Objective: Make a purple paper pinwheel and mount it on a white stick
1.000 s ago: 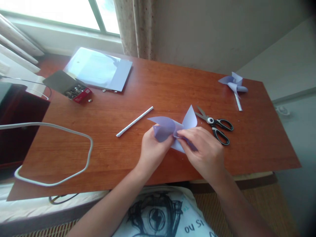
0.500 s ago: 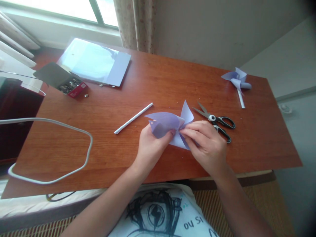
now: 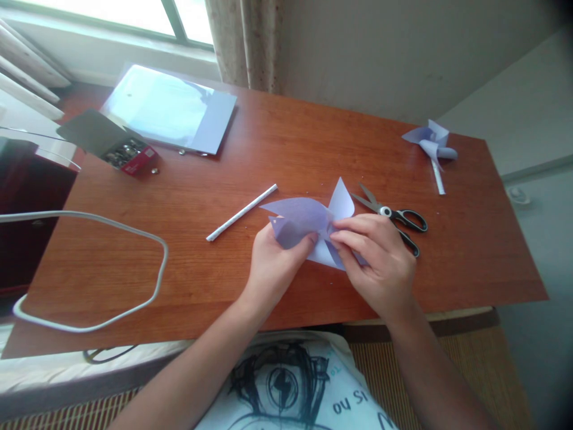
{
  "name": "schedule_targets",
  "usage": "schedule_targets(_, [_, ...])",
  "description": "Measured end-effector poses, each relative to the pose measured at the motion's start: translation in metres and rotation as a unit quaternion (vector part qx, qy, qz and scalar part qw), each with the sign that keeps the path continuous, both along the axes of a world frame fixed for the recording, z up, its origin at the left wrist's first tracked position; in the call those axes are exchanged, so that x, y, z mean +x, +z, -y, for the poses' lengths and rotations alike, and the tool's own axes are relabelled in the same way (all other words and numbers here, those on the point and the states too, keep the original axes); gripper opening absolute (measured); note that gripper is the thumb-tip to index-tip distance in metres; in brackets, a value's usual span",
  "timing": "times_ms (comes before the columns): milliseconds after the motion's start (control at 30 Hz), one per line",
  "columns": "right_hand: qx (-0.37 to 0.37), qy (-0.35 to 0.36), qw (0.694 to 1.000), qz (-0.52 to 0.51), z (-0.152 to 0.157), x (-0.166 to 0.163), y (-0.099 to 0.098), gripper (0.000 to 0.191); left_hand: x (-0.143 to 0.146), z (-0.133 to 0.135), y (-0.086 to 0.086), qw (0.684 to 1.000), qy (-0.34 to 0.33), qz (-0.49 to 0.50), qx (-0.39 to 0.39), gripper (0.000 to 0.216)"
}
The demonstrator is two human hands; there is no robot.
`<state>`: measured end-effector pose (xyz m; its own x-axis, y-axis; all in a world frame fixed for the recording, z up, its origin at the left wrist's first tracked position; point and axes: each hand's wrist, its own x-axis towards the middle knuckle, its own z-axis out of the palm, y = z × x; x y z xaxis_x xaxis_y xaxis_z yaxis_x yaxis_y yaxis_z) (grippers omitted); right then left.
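Note:
A light purple paper pinwheel (image 3: 299,215), its blades partly folded in, is held above the desk between my hands. My left hand (image 3: 275,257) grips it from the left, thumb pressed close to the centre. At the right of that centre, my right hand (image 3: 378,257) pinches the paper with thumb and fingers; the fingertips partly hide what they hold. Beyond my left hand lies a rolled white paper stick (image 3: 242,213). Open-bladed scissors (image 3: 385,211) with black handles lie just past my right hand, which covers a little of one handle.
A finished-looking pinwheel on a stick (image 3: 433,146) lies at the far right of the desk (image 3: 470,251). At the back left are an open box of small metal pieces (image 3: 128,154) and a shiny flat folder (image 3: 179,113). A white cable (image 3: 163,263) loops over the left side.
My right hand has shifted slightly right at the pinwheel's centre, and the upright blade has tilted a little. My left hand keeps its hold.

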<state>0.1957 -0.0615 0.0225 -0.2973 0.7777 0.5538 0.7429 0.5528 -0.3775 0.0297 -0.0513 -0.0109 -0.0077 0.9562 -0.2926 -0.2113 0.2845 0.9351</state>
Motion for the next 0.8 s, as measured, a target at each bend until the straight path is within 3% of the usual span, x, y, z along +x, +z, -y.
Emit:
schedule_targets(300, [0.005,0.045,0.995,0.087,-0.0019,0.0065,-0.0026,0.017,-0.0004,0.0003,-0.0036,1.0,0.003,0.001,0.005,0.021])
schedule_targets(800, [0.006,0.042,0.997,0.057,-0.0065,0.0007,-0.0057,0.01,-0.0016,0.0005,-0.004,1.0,-0.003,0.017,0.001,0.022])
